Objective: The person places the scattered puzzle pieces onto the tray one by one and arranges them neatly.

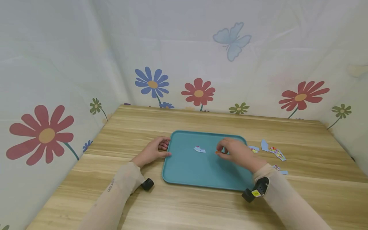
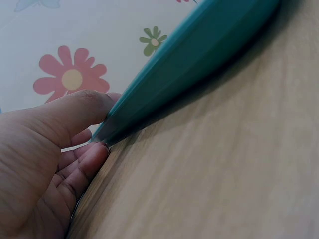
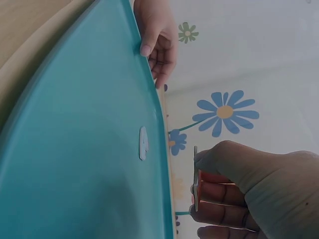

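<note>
A teal tray (image 1: 187,169) lies on the wooden table. My left hand (image 1: 153,150) grips its left edge, with the thumb on the rim and the other fingers curled at the outer side, as the left wrist view of the tray (image 2: 174,69) shows. Over the right part of the tray, my right hand (image 1: 238,154) pinches a small thin flat piece (image 3: 196,186) between thumb and fingers, seen edge-on in the right wrist view. A light blue printed piece (image 1: 199,149) with an irregular outline rests on the tray, left of the right hand.
Right of the tray, several flat pieces lie on the table: a plain blue one (image 1: 264,145), a colourful patterned one (image 1: 277,153), and smaller ones partly hidden by the right arm. A flower-printed curtain (image 1: 178,48) stands behind the table (image 1: 138,116).
</note>
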Demonstrator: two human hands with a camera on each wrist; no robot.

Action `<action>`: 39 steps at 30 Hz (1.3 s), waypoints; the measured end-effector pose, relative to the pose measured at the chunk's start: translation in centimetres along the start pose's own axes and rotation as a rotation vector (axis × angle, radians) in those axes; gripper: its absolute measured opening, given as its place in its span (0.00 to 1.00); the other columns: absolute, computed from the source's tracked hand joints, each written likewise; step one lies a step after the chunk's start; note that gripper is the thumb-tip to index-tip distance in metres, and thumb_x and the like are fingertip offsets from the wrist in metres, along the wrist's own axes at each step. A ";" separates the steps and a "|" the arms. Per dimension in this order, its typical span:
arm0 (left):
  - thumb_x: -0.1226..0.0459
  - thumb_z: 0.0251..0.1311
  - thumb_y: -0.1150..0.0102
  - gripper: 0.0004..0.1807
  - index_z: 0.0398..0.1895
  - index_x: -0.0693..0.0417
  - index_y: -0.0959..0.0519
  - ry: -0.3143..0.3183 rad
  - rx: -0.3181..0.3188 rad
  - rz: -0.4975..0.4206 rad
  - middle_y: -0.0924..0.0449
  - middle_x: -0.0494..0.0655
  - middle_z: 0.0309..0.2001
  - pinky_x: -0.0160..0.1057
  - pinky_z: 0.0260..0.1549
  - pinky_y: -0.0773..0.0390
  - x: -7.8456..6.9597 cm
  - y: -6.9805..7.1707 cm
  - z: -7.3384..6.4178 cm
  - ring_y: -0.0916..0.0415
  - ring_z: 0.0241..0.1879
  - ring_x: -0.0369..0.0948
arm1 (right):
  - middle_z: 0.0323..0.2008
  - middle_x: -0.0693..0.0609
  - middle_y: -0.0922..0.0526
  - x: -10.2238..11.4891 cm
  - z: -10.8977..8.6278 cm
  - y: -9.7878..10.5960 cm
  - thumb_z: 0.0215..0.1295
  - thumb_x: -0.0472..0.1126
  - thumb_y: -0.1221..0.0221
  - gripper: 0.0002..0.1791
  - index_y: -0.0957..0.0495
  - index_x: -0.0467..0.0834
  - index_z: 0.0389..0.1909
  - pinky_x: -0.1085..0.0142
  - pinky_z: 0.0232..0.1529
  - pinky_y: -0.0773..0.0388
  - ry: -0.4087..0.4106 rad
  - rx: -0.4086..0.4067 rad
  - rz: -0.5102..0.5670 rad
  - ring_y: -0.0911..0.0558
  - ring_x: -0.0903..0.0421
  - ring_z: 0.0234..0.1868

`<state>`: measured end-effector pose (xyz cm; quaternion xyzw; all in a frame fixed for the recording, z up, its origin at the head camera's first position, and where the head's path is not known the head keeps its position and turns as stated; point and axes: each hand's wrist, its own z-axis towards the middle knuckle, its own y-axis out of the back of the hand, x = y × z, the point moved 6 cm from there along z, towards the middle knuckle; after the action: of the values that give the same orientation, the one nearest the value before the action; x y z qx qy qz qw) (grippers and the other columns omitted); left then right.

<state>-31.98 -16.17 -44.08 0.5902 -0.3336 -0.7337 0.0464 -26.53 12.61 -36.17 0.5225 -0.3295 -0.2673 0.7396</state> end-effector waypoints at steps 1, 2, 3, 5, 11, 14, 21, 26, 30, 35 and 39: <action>0.66 0.55 0.32 0.35 0.65 0.65 0.35 0.002 -0.001 -0.004 0.27 0.58 0.54 0.41 0.51 0.24 0.0 0.0 0.0 0.27 0.49 0.46 | 0.31 0.53 0.20 0.2 0.2 -0.2 0.59 0.39 0.35 0.04 0.20 0.45 0.33 0.70 0.31 0.25 0.003 0.002 0.004 0.23 0.59 0.31; 0.66 0.55 0.32 0.35 0.65 0.65 0.35 0.002 -0.001 -0.003 0.27 0.58 0.54 0.40 0.51 0.24 0.0 0.0 0.0 0.27 0.49 0.46 | 0.32 0.53 0.20 0.3 0.3 -0.3 0.59 0.39 0.34 0.04 0.20 0.45 0.33 0.70 0.31 0.25 0.004 0.003 0.008 0.23 0.59 0.31; 0.66 0.55 0.32 0.35 0.65 0.65 0.35 0.002 -0.002 -0.003 0.27 0.58 0.54 0.40 0.51 0.24 0.0 0.0 -0.1 0.27 0.49 0.46 | 0.32 0.53 0.20 0.5 0.5 -0.5 0.59 0.39 0.34 0.05 0.20 0.45 0.33 0.70 0.32 0.25 0.004 0.003 0.010 0.23 0.59 0.31; 0.66 0.55 0.32 0.35 0.65 0.65 0.35 -0.001 -0.003 -0.001 0.27 0.58 0.54 0.40 0.51 0.24 0.1 0.0 -0.1 0.27 0.49 0.46 | 0.32 0.53 0.20 0.7 0.8 -0.9 0.59 0.40 0.34 0.05 0.20 0.45 0.33 0.70 0.32 0.24 0.004 0.005 0.013 0.23 0.59 0.31; 0.66 0.55 0.32 0.35 0.65 0.65 0.35 -0.019 -0.002 0.001 0.27 0.58 0.53 0.38 0.50 0.23 0.4 0.0 0.2 0.27 0.49 0.45 | 0.31 0.53 0.20 1.4 1.6 -1.9 0.59 0.41 0.34 0.05 0.20 0.46 0.33 0.70 0.31 0.25 -0.002 0.008 0.013 0.24 0.60 0.31; 0.67 0.55 0.32 0.35 0.65 0.65 0.35 -0.023 -0.005 0.002 0.27 0.58 0.53 0.38 0.50 0.23 0.4 0.0 0.2 0.27 0.49 0.45 | 0.31 0.54 0.20 1.7 2.0 -2.5 0.59 0.41 0.35 0.05 0.20 0.46 0.34 0.70 0.31 0.26 0.000 0.019 0.012 0.24 0.61 0.31; 0.67 0.55 0.32 0.35 0.65 0.65 0.35 -0.019 -0.006 0.001 0.27 0.59 0.54 0.39 0.51 0.23 0.5 0.0 0.3 0.27 0.49 0.46 | 0.32 0.55 0.21 2.4 2.8 -3.9 0.60 0.42 0.35 0.05 0.21 0.47 0.33 0.69 0.32 0.26 -0.007 0.056 0.010 0.26 0.63 0.31; 0.68 0.55 0.33 0.35 0.65 0.67 0.36 -0.012 -0.001 -0.001 0.28 0.62 0.55 0.44 0.53 0.24 0.4 -0.1 0.2 0.27 0.50 0.49 | 0.32 0.56 0.21 2.8 3.2 -4.6 0.60 0.43 0.35 0.05 0.21 0.47 0.33 0.70 0.32 0.26 0.002 0.068 0.017 0.27 0.64 0.30; 0.68 0.56 0.33 0.34 0.65 0.68 0.36 -0.014 0.002 -0.001 0.28 0.63 0.55 0.47 0.53 0.24 0.4 -0.1 0.2 0.27 0.50 0.50 | 0.32 0.56 0.21 2.9 3.5 -5.1 0.60 0.43 0.35 0.05 0.21 0.47 0.33 0.70 0.32 0.26 -0.002 0.076 0.020 0.27 0.64 0.30; 0.67 0.56 0.32 0.35 0.65 0.66 0.35 -0.010 -0.002 -0.002 0.27 0.60 0.54 0.41 0.51 0.24 0.4 0.1 0.1 0.27 0.50 0.47 | 0.31 0.56 0.21 3.1 3.9 -5.5 0.61 0.43 0.35 0.05 0.21 0.48 0.32 0.69 0.32 0.26 0.006 0.063 0.015 0.27 0.64 0.30; 0.67 0.55 0.32 0.35 0.65 0.65 0.35 -0.010 -0.005 0.003 0.27 0.59 0.54 0.37 0.50 0.23 0.4 0.0 0.1 0.27 0.49 0.45 | 0.31 0.56 0.22 3.2 4.2 -5.9 0.61 0.43 0.36 0.05 0.21 0.47 0.32 0.69 0.32 0.26 0.009 0.067 0.010 0.27 0.64 0.30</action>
<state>-32.17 -16.33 -44.36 0.5860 -0.3326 -0.7374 0.0472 -27.99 5.97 -40.10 0.5463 -0.3377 -0.2499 0.7246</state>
